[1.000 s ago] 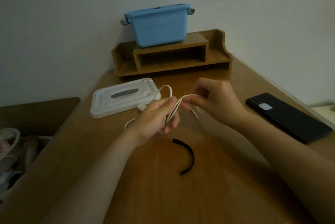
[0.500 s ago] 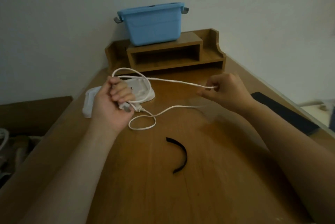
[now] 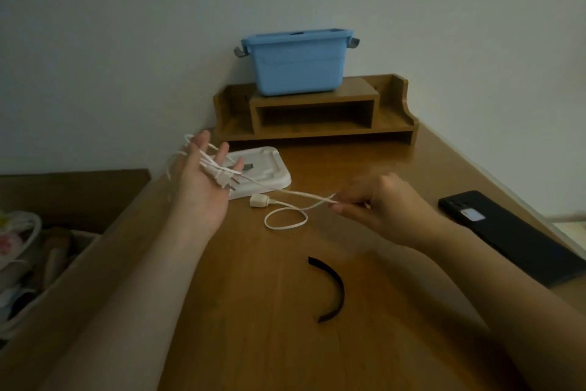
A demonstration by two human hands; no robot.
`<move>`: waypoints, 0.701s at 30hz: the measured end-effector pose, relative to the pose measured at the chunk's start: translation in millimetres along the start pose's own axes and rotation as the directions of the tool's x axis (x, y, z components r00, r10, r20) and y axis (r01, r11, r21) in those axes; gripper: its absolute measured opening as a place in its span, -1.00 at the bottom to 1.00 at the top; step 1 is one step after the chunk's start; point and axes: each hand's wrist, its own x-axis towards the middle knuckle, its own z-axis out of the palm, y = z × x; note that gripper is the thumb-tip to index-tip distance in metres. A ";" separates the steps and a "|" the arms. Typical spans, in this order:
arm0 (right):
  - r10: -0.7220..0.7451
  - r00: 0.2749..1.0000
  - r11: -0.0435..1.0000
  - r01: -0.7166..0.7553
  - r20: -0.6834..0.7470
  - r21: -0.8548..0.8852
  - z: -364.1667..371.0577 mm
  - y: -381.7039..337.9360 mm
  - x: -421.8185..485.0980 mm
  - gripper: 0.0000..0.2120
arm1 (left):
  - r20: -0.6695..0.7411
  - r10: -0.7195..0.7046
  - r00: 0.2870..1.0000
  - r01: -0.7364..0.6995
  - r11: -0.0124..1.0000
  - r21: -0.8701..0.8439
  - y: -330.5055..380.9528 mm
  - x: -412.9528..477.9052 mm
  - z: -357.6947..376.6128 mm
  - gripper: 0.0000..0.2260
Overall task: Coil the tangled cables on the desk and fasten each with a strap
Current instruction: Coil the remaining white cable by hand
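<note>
A thin white cable point(image 3: 304, 195) runs from my left hand point(image 3: 203, 181) to my right hand point(image 3: 380, 210). My left hand is raised with its palm up and fingers straight; several turns of the cable lie around it, and the cable's plug point(image 3: 222, 180) rests on the palm by the thumb. My right hand pinches the cable between thumb and fingertips above the desk. The cable's other end, a white connector point(image 3: 258, 200), lies on the desk beside a small loose loop point(image 3: 285, 220). A curved black strap point(image 3: 333, 292) lies on the desk nearer to me, untouched.
A white lid point(image 3: 269, 168) lies behind my left hand. At the back, a blue bin point(image 3: 298, 64) stands on a wooden shelf point(image 3: 317, 118). A black phone point(image 3: 507, 232) lies at the desk's right edge. An open box of clutter point(image 3: 31, 248) sits left of the desk.
My left hand has opened from a fist and turned palm up, with the cable wound around it. My right hand has moved lower and nearer, still pinching the cable.
</note>
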 end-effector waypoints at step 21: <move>0.187 0.963 0.856 -0.063 -0.192 0.513 -8.1 -20.5 4.7 -0.69 | 0.660 -0.632 0.406 0.256 0.772 0.582 -29.0 -46.3 16.5 -0.60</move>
